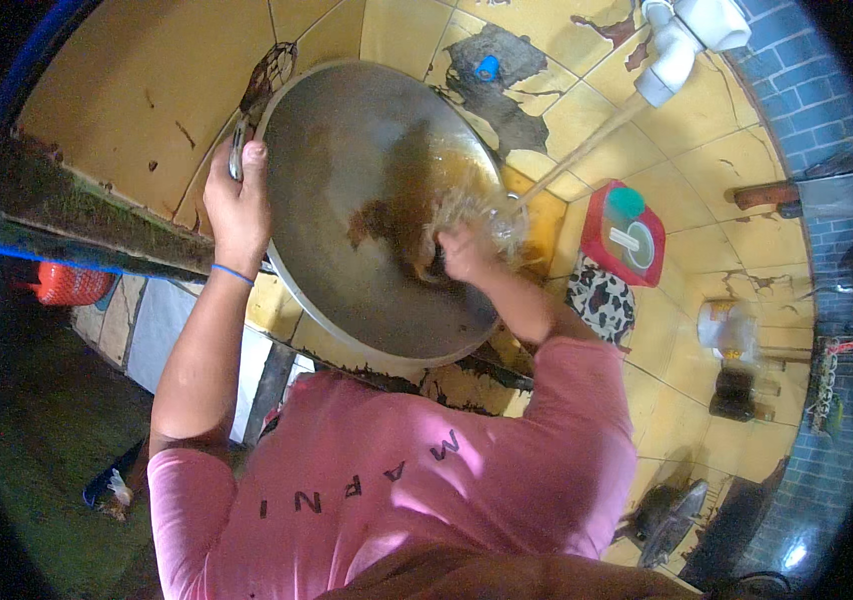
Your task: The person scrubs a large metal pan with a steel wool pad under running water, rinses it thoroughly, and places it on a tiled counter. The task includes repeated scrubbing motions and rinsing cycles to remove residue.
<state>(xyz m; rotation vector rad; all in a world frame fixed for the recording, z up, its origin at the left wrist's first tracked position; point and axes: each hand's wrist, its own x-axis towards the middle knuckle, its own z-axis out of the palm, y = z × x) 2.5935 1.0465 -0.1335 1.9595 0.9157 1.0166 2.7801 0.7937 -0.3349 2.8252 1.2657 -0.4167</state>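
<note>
A large metal wok (336, 277) stands tilted in a yellow-tiled basin area, with a dark residue patch and brownish water inside. My left hand (243, 176) grips its loop handle (237, 150) at the left rim, a blue band on the wrist. Inside the wok, towards its right side, my right hand (464, 255) is blurred; its fingers are curled against a pale, stringy mass or splashing water, and what it holds cannot be made out. A stream of water or a thin pipe (569, 161) runs from a white plastic pipe fitting (670, 67) down to the wok's right edge.
A red tray (588, 232) with a green round item and a small tub lies right of the wok, beside a black-and-white patterned cloth (600, 300). A blue cap (486, 69) lies on broken tile. Further right are a cleaver (831, 195), a can (726, 330) and a pan (674, 521).
</note>
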